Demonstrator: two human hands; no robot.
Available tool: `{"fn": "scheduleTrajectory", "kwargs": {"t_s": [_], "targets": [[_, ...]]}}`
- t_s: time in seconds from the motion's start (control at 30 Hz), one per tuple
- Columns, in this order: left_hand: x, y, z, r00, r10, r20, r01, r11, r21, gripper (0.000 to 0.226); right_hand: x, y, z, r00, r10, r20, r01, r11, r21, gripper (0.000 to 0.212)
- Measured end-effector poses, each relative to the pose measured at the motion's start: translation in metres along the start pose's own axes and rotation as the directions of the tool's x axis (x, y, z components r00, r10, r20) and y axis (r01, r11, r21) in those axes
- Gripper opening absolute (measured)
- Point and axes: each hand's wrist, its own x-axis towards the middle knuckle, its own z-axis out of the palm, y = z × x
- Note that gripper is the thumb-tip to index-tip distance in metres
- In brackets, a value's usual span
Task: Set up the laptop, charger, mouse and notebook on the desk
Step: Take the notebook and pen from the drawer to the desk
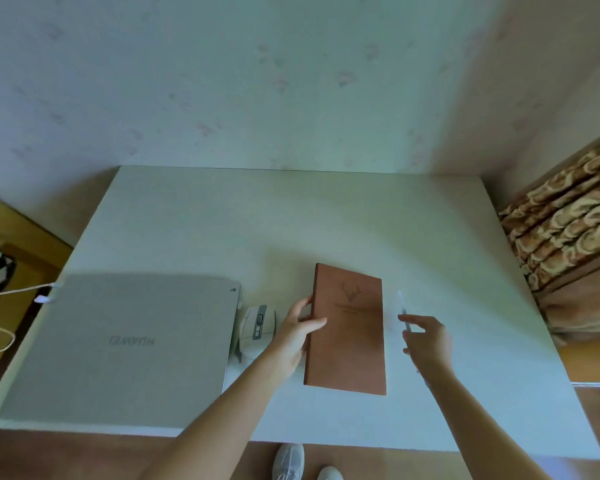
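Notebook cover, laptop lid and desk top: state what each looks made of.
Notebook: brown matte cover with a stamped deer emblem, probably leather or imitation leather. Laptop: closed lid, smooth satin silver-grey with a logo, likely metal, possibly plastic. Desk: pale matte surface with faint grain, probably laminated board.

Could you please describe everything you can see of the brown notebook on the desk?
The notebook is a slim, closed book with a plain reddish-brown cover that looks like leather or card, stamped with a faint antlered deer head above lines too blurred to read. It lies flat on the white desk, long side running away from the person, right of the mouse. The left hand holds its left edge, thumb on the cover. The right hand is beside it, not touching.
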Motion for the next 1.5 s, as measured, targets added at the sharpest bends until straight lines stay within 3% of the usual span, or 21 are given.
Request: {"fn": "scheduleTrajectory", "kwargs": {"t_s": [0.13,0.27,0.47,0.8,1.0,1.23,1.37,1.5], "targets": [[0.004,-0.006,-0.010,0.989,0.111,-0.100,-0.080,0.960,0.270,0.063,0.000,0.009,0.009,0.999,-0.033,-0.011,0.033,0.999,-0.011,0.035],[0.004,-0.020,-0.013,0.951,0.219,-0.219,-0.112,0.902,0.416,0.065,-0.003,0.016,0.015,0.994,-0.111,-0.010,0.111,0.993,-0.048,0.027],[0.005,-0.032,-0.009,0.905,0.261,-0.336,-0.103,0.901,0.421,0.069,-0.010,0.020,0.017,0.981,-0.194,0.006,0.192,0.970,-0.151,0.031],[-0.006,-0.026,0.003,0.900,0.265,-0.348,-0.074,0.876,0.476,0.052,-0.018,0.013,-0.007,0.978,-0.198,0.059,0.204,0.969,-0.140,0.027],[-0.045,-0.008,0.024,0.895,0.408,-0.178,-0.226,0.762,0.607,0.037,-0.050,-0.004,-0.035,0.942,-0.334,0.028,0.334,0.924,-0.188,0.024],[-0.100,0.014,0.050,0.815,0.571,0.095,-0.391,0.421,0.818,0.019,-0.103,-0.015,-0.070,0.820,-0.567,-0.079,0.516,0.792,-0.327,0.020],[-0.134,0.020,0.060,0.776,0.603,0.184,-0.435,0.302,0.848,0.018,-0.142,-0.013,-0.092,0.755,-0.637,-0.154,0.544,0.740,-0.395,0.019],[-0.168,0.017,0.063,0.747,0.596,0.294,-0.504,0.219,0.836,0.016,-0.189,-0.001,-0.109,0.736,-0.632,-0.243,0.508,0.752,-0.419,0.019]]}}
